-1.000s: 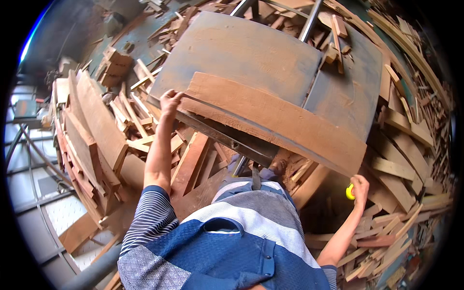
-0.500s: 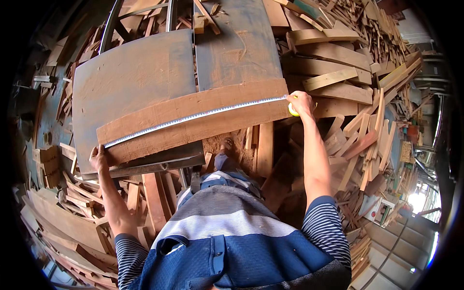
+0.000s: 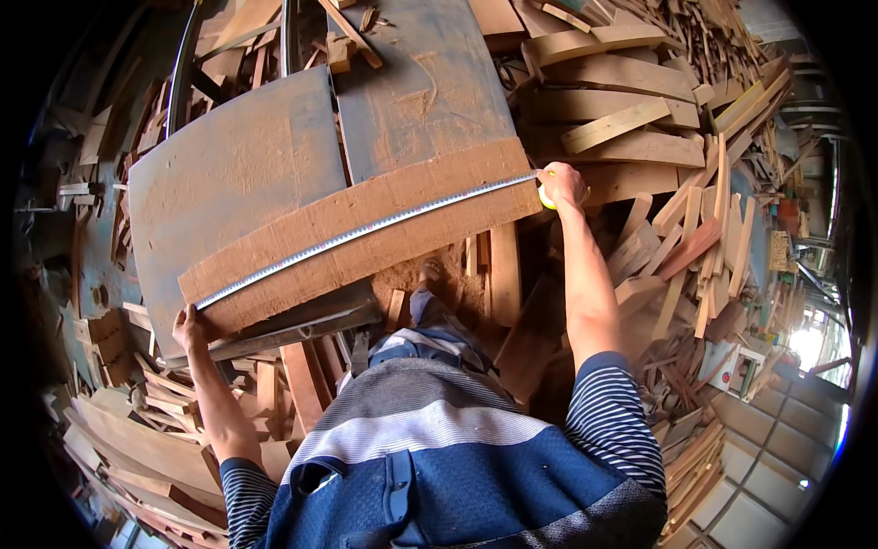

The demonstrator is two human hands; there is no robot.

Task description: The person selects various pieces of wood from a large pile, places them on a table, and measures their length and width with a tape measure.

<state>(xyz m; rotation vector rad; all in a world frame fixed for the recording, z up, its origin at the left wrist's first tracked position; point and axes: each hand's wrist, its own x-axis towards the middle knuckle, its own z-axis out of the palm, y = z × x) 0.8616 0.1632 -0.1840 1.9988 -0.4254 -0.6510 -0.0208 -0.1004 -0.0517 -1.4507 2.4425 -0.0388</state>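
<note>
A wide brown wooden board (image 3: 430, 188) lies slantwise across the sawdust-dusted metal table. The white blade of a tape measure (image 3: 366, 228) is drawn out along the board's length. At the board's left end, my left hand (image 3: 189, 328) is closed on the blade's end, its fingers against the wood. My right hand (image 3: 563, 186) grips the yellow case (image 3: 547, 199) just past the right end, and its fingers hide most of it. Between my hands the blade runs nearly straight, close over the board's face.
The metal table (image 3: 229, 165) has a narrow slot between its two plates. A small wood block (image 3: 341, 53) and a thin strip sit at its far side. Thick planks (image 3: 631, 78) are stacked to the right. Offcuts (image 3: 722, 238) crowd the floor around me, and a foot (image 3: 429, 271) stands in sawdust.
The view has turned slightly, so the table and board appear shifted left and tilted more. Both hands keep their hold at the two ends of the board.
</note>
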